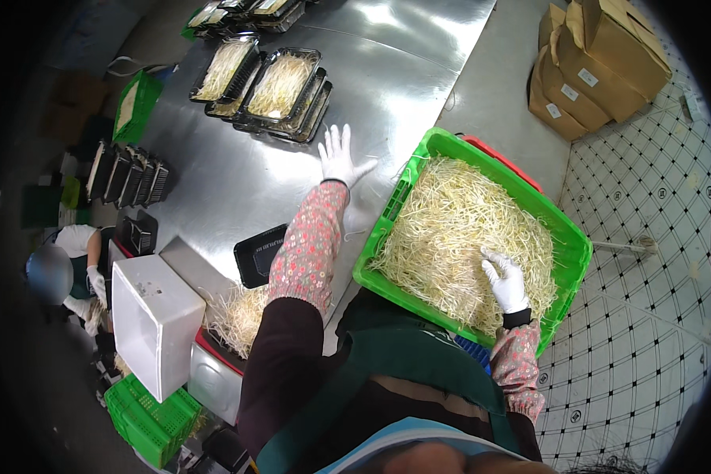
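Note:
My left hand [340,158], in a white glove, is stretched over the steel table [371,87] with its fingers spread and nothing in them. Just beyond its fingertips stand stacked black trays filled with bean sprouts [283,85]. My right hand [505,283], gloved too, rests on the loose bean sprouts [466,229] inside a green crate [371,278]. Its fingers look slightly bent, with the thumb apart and no clump visible in them. An empty black tray [249,261] lies beside my left forearm, partly covered by the sleeve.
A sprout pile [241,320] lies by a white bin [174,304] at left. Upright black trays [126,175] line the table's far left edge. A co-worker with a gloved hand [96,286] is beyond. Brown cardboard [600,71] stands at far right; green crates [154,419] sit lower left.

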Motion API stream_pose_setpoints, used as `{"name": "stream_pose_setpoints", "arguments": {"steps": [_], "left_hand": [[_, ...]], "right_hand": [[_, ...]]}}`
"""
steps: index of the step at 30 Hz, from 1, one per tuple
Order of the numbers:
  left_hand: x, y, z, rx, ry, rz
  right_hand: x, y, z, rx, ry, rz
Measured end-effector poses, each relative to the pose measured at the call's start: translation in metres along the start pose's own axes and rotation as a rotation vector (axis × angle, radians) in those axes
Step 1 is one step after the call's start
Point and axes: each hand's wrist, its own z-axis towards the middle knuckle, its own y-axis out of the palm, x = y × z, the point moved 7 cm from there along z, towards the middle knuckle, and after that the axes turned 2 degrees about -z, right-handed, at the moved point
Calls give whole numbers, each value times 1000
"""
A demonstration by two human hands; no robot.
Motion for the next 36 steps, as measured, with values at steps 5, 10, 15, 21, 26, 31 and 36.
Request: {"name": "stream_pose_setpoints", "arguments": {"steps": [5,10,15,21,26,31,36], "left_hand": [[20,18,-23,-146,276,-16],[23,-46,-146,-641,379,-281],[53,-67,-73,-697,-30,-355],[145,9,-31,-199,340,-293],[181,-4,-128,-452,712,-36],[185,25,-105,-463,343,-563],[182,50,-171,-604,591,-177]], "right_hand": [[1,-1,-5,-4,62,31],[28,-9,-24,86,212,227],[34,-18,-6,147,216,264],[6,-29,40,133,71,221],[69,-34,11,105,248,-122],[29,12,58,-73,87,-251],[6,44,34,-280,55,-326]]}}
